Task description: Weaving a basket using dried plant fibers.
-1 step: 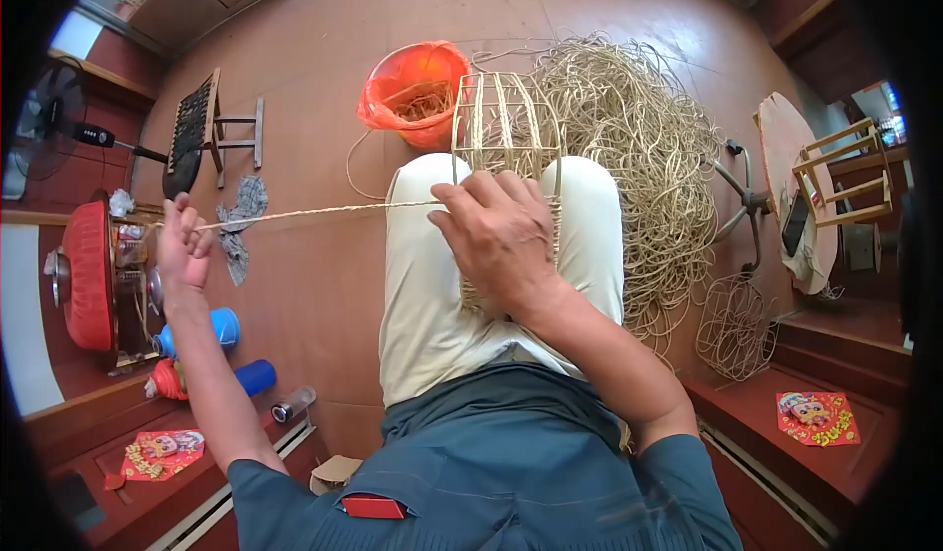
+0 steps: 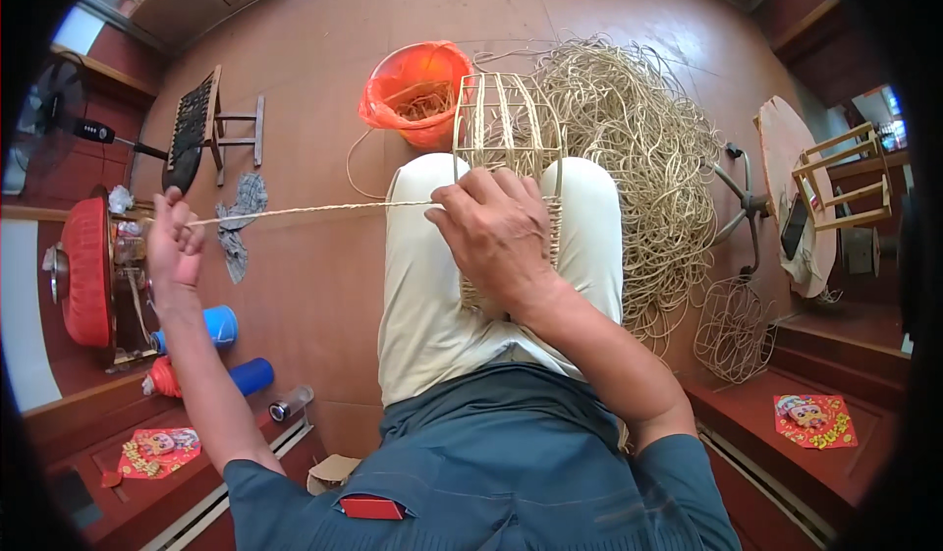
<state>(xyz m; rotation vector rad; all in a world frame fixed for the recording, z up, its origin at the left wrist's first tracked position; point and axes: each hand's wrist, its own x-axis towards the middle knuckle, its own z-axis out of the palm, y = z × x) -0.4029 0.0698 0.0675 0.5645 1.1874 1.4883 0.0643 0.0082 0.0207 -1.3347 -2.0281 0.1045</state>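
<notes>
Tautly, left hand [image 2: 178,248], fingers curled, holds straw-coloured twisted cord [image 2: 314,209]; right hand [image 2: 498,229], bent, grip hidden, overlies beige ribbed basket [image 2: 505,109].

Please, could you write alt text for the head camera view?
A seated person stretches a cord between the left hand and the right hand, which rests on a partly woven basket between the knees. Nearby are an orange-red bucket and a large pile of strands.

A tan, cage-like basket [image 2: 507,124] lies between the thighs [image 2: 424,276], its far part open with paler strands [image 2: 478,124] running lengthwise, its near part woven and mostly hidden; a thin, twisted, straw-coloured cord [image 2: 314,209] runs taut to its left
</notes>
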